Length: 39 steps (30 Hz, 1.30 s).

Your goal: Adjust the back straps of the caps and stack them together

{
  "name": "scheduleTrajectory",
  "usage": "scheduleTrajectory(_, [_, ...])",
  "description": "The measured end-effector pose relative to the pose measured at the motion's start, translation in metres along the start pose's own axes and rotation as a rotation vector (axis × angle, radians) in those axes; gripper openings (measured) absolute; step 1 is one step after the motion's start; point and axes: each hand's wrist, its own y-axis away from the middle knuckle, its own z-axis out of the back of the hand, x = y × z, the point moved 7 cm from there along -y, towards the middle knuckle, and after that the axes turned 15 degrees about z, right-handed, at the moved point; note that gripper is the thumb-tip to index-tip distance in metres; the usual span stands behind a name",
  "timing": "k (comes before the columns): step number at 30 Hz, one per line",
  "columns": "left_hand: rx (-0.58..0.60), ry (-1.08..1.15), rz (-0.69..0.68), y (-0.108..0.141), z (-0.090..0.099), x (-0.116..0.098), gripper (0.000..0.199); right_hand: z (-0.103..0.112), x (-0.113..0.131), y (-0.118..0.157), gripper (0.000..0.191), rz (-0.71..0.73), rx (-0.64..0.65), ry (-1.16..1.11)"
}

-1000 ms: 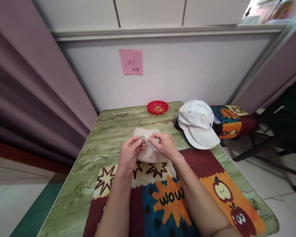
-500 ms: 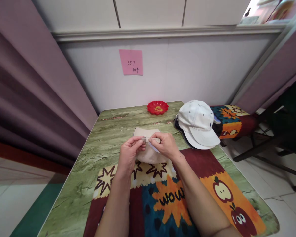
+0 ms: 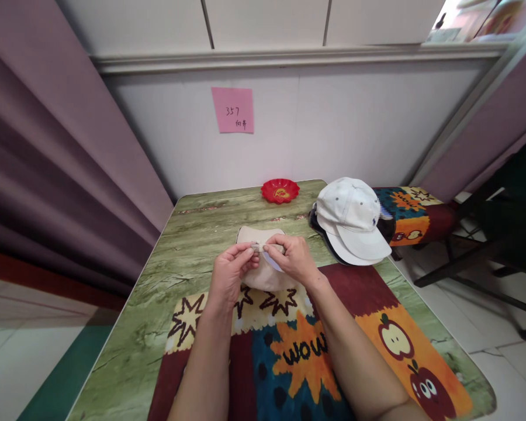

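Observation:
A beige baseball cap (image 3: 274, 278) lies on the table in front of me, its brim pointing away and its back strap raised toward my hands. My left hand (image 3: 233, 266) pinches the left end of the adjusting strap (image 3: 260, 248) between thumb and index finger. My right hand (image 3: 291, 254) pinches the strap's other end, thumb and index closed on it. The two sets of fingertips are a small gap apart above the cap. Parts of the cap are hidden behind both hands.
White caps (image 3: 353, 213) are stacked over a dark one at the right table edge. A red scalloped dish (image 3: 280, 192) stands at the back. A patterned mat (image 3: 263, 351) covers the front of the wood-print table (image 3: 158, 292). A pink note (image 3: 233, 111) sticks to the wall.
Almost nothing differs. My right fingers have shifted very slightly on the strap; both hands keep hold of it, and the cap stays in place.

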Motion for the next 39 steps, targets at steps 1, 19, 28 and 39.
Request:
scheduleTrajectory(1, [-0.001,-0.008,-0.005,0.0,0.0,0.0,0.037,0.0,0.0,0.0,0.018,-0.002,-0.001,0.002])
scheduleTrajectory(19, [-0.144,-0.163,-0.238,0.013,-0.003,-0.016,0.025,-0.005,-0.004,0.001,0.012,-0.033,-0.044,-0.082])
scheduleTrajectory(28, [-0.107,-0.079,-0.17,0.01,-0.003,-0.012,0.032,-0.009,-0.001,0.001,0.011,-0.038,-0.065,-0.143])
scheduleTrajectory(39, [-0.088,-0.001,-0.16,0.007,-0.003,-0.01,0.032,-0.009,0.004,0.002,0.011,-0.082,-0.138,-0.069])
